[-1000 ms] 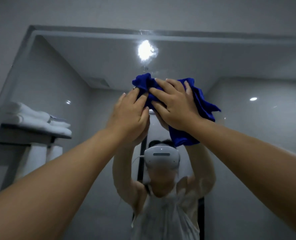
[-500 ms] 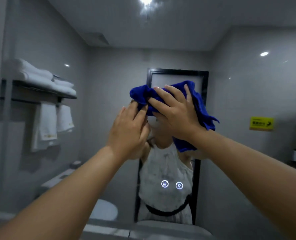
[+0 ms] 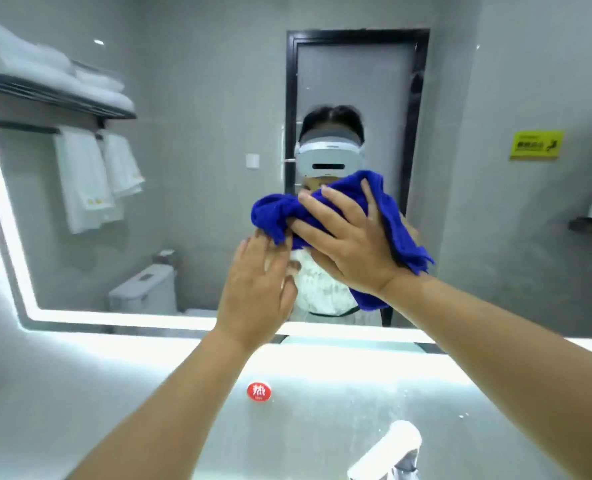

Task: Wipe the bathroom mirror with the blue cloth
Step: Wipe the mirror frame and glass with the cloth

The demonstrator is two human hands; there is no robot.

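Note:
The bathroom mirror (image 3: pixel 201 168) fills the wall ahead, framed by a glowing white strip. A crumpled blue cloth (image 3: pixel 273 213) lies against the glass in its lower middle. My right hand (image 3: pixel 353 251) presses flat on the cloth with fingers spread. Just below and to the left, my left hand (image 3: pixel 253 292) is held up to the glass with straight fingers. Its fingertips reach the cloth's lower left edge. The cloth's lower part hangs behind my right wrist.
A chrome faucet (image 3: pixel 388 452) sticks up at the bottom right. A round red sticker (image 3: pixel 258 391) sits on the wall below the mirror. The glass reflects a towel shelf (image 3: pixel 55 95), a toilet (image 3: pixel 142 289), a dark-framed door and a person in a headset.
Both hands and the cloth have slid down the glass, from near the mirror's top edge to its lower middle. The view has tilted down with them, bringing in the faucet.

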